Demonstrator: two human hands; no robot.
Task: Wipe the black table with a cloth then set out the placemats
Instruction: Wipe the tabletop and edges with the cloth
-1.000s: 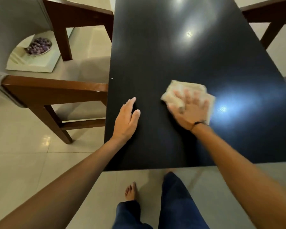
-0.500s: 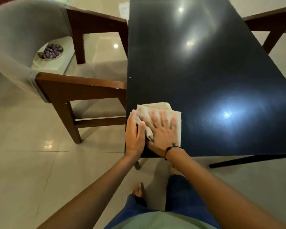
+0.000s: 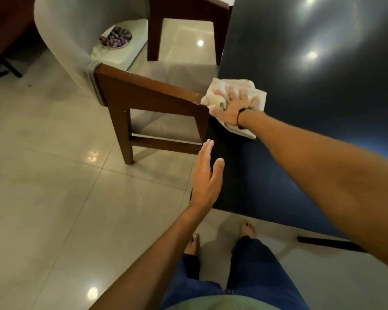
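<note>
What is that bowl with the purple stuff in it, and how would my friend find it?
Start at the big glossy black table and look to its left, past the wooden armchair with the curved grey back. Through the gap under that backrest sits a pale low stand with a small round dish of purple lumps on it. It is the only purple thing among brown wood and cream floor tiles.

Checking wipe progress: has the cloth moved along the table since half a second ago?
Yes. The cloth slid up the black table's left edge, from the near corner to beside the wooden chair arm.

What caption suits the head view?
Right hand presses cloth flat at black table edge; left hand rests open nearby.
</note>
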